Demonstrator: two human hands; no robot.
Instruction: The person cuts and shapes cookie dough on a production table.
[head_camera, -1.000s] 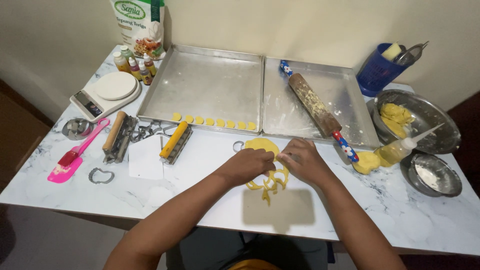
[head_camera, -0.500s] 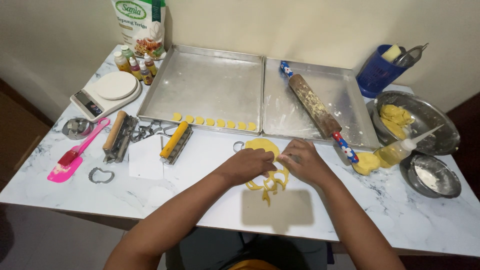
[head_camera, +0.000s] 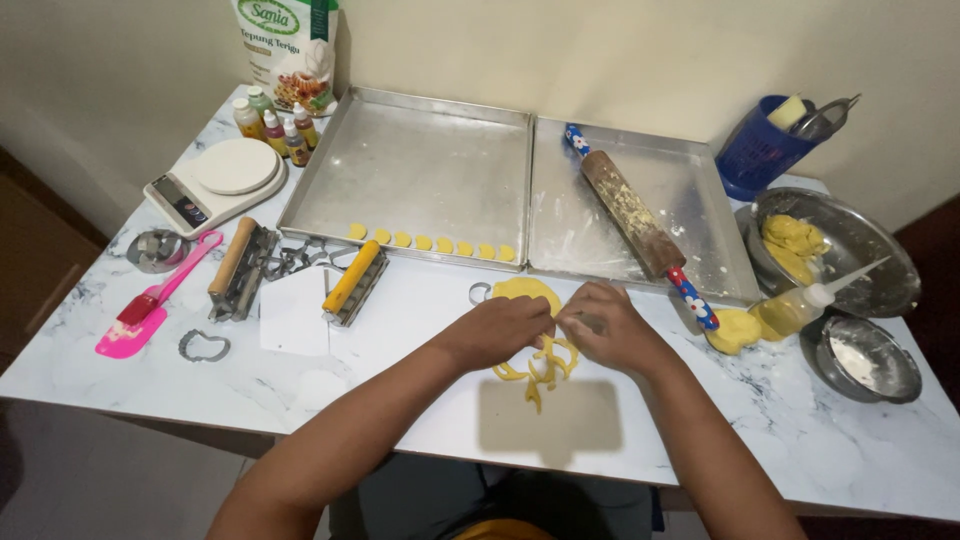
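Head view: yellow dough strips (head_camera: 540, 365) are still pinched between left hand (head_camera: 500, 330) and right hand (head_camera: 605, 330) above the counter (head_camera: 400, 330); little has changed, so the shaping continues.

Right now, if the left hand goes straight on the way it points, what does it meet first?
The left hand points right, toward the right hand. It would probably meet that hand's fingers first, over the yellow dough; the two hands look almost touching, though depth is unclear.
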